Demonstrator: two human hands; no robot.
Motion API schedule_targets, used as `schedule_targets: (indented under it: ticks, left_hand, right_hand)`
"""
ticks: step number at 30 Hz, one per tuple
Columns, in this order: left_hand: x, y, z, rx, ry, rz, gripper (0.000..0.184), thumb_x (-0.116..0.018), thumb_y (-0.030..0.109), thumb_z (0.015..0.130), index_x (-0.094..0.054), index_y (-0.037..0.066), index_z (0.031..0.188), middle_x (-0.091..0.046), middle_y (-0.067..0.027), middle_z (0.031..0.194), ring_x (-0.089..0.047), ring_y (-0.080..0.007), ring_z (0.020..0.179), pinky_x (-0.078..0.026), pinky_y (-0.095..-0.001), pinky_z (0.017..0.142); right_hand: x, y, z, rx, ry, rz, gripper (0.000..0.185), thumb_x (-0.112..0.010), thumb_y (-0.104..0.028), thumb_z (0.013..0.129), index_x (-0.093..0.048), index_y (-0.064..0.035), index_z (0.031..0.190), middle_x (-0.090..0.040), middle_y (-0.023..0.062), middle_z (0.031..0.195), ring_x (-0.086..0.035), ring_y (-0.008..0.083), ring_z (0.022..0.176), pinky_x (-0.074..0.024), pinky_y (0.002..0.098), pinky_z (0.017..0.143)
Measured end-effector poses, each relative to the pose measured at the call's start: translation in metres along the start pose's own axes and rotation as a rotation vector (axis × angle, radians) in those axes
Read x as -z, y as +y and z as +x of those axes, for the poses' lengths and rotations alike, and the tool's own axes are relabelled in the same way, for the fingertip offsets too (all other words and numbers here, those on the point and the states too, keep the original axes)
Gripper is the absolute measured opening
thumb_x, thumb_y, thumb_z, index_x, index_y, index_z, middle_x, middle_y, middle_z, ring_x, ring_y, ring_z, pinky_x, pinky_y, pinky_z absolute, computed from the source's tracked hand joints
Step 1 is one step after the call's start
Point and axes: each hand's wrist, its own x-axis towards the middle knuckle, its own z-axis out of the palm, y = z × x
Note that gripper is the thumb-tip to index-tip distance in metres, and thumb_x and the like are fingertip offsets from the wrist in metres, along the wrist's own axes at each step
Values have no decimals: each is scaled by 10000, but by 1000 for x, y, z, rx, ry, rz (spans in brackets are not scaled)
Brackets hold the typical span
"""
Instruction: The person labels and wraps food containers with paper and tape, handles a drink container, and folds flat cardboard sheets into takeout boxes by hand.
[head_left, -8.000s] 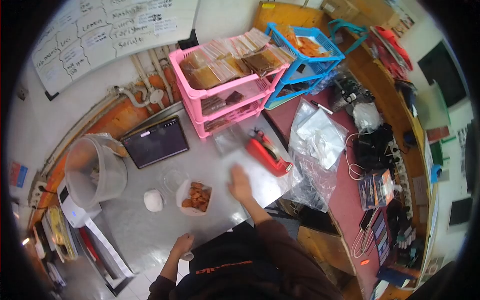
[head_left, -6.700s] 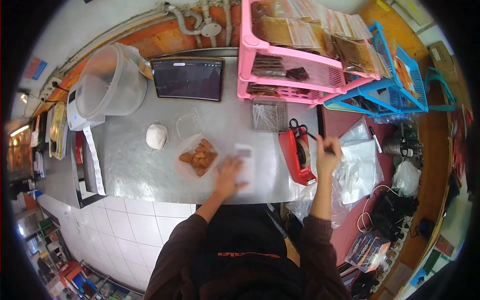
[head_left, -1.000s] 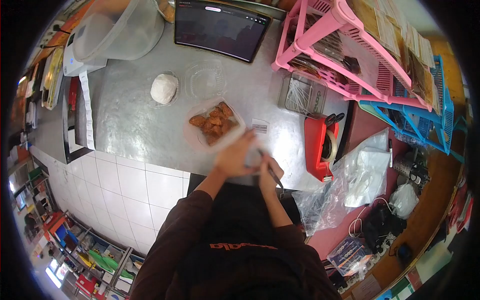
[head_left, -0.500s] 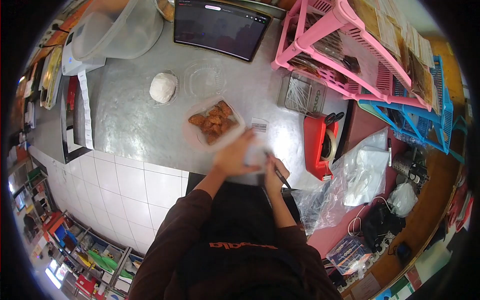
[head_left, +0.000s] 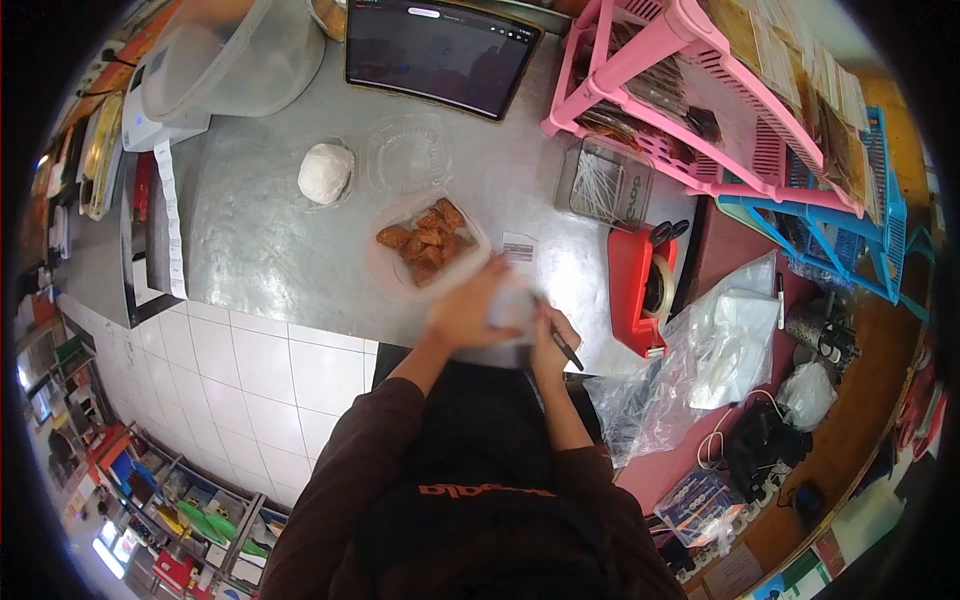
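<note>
My right hand [head_left: 556, 345] is closed round a black pen [head_left: 567, 350], its tip end pointing toward a white slip of paper [head_left: 511, 308]. Thumb on one side and fingers on the other, my left hand [head_left: 467, 312] grips this slip near the table's front edge; both are a little blurred. Just beyond the left hand sits an open container [head_left: 398, 268] holding browned fried pieces [head_left: 428, 240]. A clear plastic lid [head_left: 408, 155] lies behind it. To the left rests a white, rounded, wrapped bundle [head_left: 326, 173]. A small printed paper [head_left: 519, 248] lies on the table beyond my hands.
A red tape dispenser [head_left: 628, 290] stands right of my hands, with a clear box of white sticks [head_left: 598, 185] behind it. A tablet [head_left: 440, 60] and a large translucent tub [head_left: 235, 65] are at the back. Pink racks [head_left: 600, 85] rise at the right.
The pen in my right hand has shifted and tilted slightly. My left hand and the slip stay nearly in place.
</note>
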Motion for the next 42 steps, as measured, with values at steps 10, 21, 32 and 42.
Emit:
schedule_targets:
  ticks: [10, 21, 32, 42]
  left_hand:
    - [-2, 0, -1, -34, 48, 12, 887, -684, 553, 595, -369, 95, 1286, -262, -15, 1421, -186, -181, 1340, -266, -466, 985]
    - [-4, -2, 0, -17, 24, 30, 905, -688, 575, 579, -369, 102, 1282, -257, -7, 1423, -182, -175, 1339, -274, -475, 966]
    - [1, 1, 2, -9, -4, 41, 922, -699, 576, 559, -374, 101, 1280, -260, -8, 1422, -185, -175, 1339, -250, -475, 991]
    - [-5, -2, -1, -25, 49, 30, 906, -695, 565, 571, -376, 103, 1281, -266, -11, 1421, -188, -171, 1339, -272, -454, 980]
  right_hand:
    - [-6, 0, -2, 23, -43, 55, 133, -613, -24, 782, -664, 0, 902, -624, 74, 699, -557, 82, 599, -437, 207, 553]
    - [-1, 4, 1, 42, 28, 28, 119, -613, -18, 776, -664, 0, 882, -620, 67, 682, -548, 77, 596, -428, 207, 546]
    - [3, 2, 1, -6, 19, 16, 121, -614, -6, 769, -665, 2, 879, -618, 63, 673, -542, 77, 577, -424, 204, 539]
    - [-5, 6, -1, 42, -32, 30, 129, -621, -6, 764, -661, -7, 887, -630, 76, 712, -570, 94, 606, -441, 208, 559]
